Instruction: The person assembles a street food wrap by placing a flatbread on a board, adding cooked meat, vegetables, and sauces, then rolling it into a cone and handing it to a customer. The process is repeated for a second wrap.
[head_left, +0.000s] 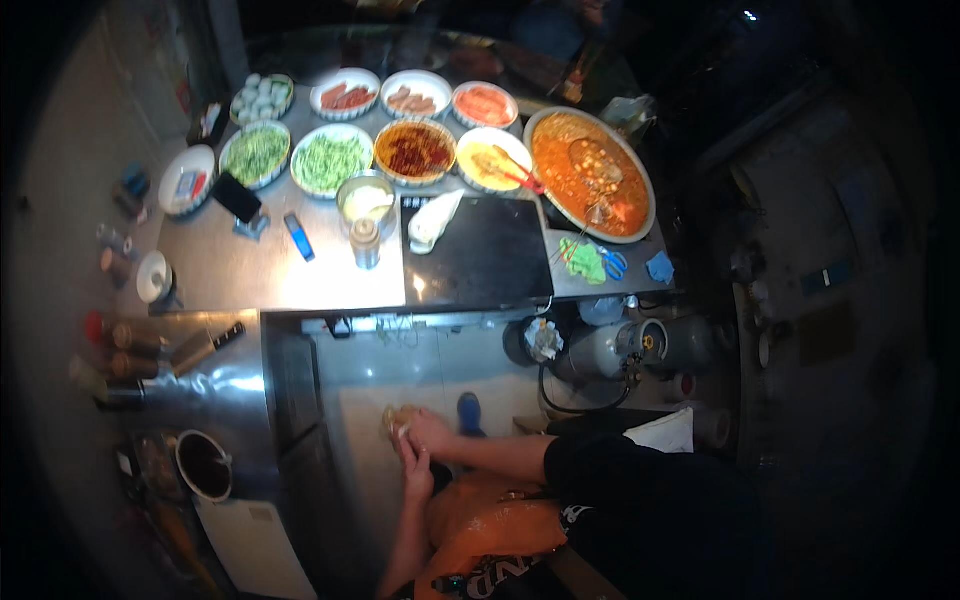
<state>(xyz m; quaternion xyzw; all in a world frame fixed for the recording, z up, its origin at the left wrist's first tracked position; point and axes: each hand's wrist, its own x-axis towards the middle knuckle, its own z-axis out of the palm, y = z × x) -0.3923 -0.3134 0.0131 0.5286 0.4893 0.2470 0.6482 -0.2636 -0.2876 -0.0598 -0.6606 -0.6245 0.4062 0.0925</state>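
Note:
Both my hands come together in front of my orange apron (490,515), above the tiled floor. A small crumpled tan thing (391,416) is in them; its kind is too blurred to make out. My right hand (432,434) reaches in from the right and closes around it. From below, my left hand (412,460) presses up against the right one, its fingers closed at the lower side of the tan thing. The fingers partly hide what they hold.
Ahead, a steel counter (330,285) bears several dishes of food, a large oval pan of red stew (560,160), a black cooktop (480,260) and a phone on a stand (237,198). At left, a knife (210,348) and a dark pot (205,465). Gas cylinders (610,350) stand right.

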